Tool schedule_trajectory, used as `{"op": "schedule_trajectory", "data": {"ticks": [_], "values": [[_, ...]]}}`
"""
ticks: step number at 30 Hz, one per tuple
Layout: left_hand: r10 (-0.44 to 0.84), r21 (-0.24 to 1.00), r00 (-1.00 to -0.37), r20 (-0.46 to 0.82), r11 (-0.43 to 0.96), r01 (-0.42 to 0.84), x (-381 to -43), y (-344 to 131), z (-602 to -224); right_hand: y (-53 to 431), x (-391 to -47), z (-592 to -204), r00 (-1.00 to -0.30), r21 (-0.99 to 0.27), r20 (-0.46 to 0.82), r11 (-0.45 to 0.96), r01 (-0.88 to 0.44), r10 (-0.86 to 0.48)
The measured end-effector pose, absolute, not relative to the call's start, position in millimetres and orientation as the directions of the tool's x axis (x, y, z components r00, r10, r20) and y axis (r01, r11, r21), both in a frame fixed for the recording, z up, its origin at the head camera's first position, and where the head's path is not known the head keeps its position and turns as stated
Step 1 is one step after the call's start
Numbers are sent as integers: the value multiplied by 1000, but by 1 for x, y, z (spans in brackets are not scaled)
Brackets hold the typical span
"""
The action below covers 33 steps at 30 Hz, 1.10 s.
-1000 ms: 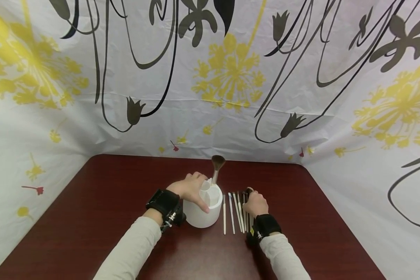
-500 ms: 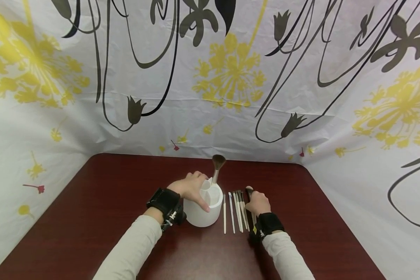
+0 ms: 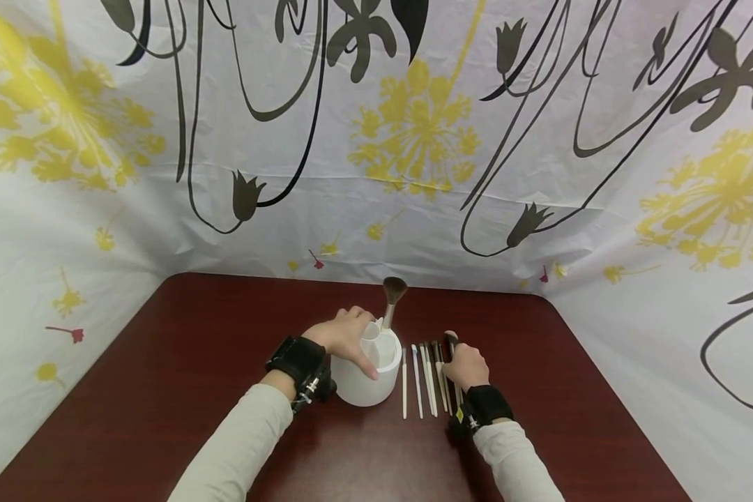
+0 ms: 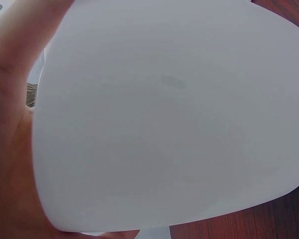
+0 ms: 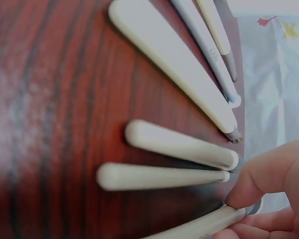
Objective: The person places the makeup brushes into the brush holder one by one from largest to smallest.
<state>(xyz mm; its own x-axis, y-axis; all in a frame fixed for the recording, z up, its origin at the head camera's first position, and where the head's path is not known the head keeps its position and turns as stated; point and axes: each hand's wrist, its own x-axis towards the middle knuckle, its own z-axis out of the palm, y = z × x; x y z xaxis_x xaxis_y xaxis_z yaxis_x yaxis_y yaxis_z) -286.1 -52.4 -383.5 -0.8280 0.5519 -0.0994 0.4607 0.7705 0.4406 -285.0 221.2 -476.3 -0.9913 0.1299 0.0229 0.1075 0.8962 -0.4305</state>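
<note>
My left hand point(image 3: 341, 339) grips a white round brush holder point(image 3: 365, 389) from above, thumb over the near rim. In the left wrist view the holder's plain wall point(image 4: 169, 129) fills most of the picture. A makeup brush with a broad brown head point(image 3: 394, 289) stands up in the holder. To the right, several makeup brushes point(image 3: 429, 380) lie side by side on the table. My right hand point(image 3: 467, 366) pinches the rightmost makeup brush point(image 5: 202, 226) between thumb and fingers near its ferrule. That brush's dark head point(image 3: 451, 339) pokes out beyond the hand.
The dark red wooden table point(image 3: 182, 362) has rounded far corners. A white cloth point(image 3: 326, 230) with yellow flowers and grey stems hangs behind it and along both sides. In the right wrist view, pale brush handles point(image 5: 169, 62) lie beside the right hand, pointing in slightly different directions.
My right hand has shifted slightly right, spreading the brushes at that end of the row a little. The left hand keeps its grip on the holder, which stays in place.
</note>
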Motion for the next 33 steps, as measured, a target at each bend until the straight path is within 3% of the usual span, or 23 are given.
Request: {"op": "schedule_trajectory", "data": {"ticks": [7,15,21,33], "values": [[552,435,-828,-98,772,463,-288,-52,-384,220,-281,-469,-990,-460,43,882,98,132],[553,432,-827,-101,773,464,-288,-51,-385,210,-273,-444,-984,-554,160,832,-27,74],[549,433,-830,-103,776,459,-288,-52,-384,195,-265,-424,-990,-633,137,771,-66,27],[545,441,-833,-99,774,454,-288,-53,-385,171,-244,-392,-958,-672,278,698,-247,-71]]}}
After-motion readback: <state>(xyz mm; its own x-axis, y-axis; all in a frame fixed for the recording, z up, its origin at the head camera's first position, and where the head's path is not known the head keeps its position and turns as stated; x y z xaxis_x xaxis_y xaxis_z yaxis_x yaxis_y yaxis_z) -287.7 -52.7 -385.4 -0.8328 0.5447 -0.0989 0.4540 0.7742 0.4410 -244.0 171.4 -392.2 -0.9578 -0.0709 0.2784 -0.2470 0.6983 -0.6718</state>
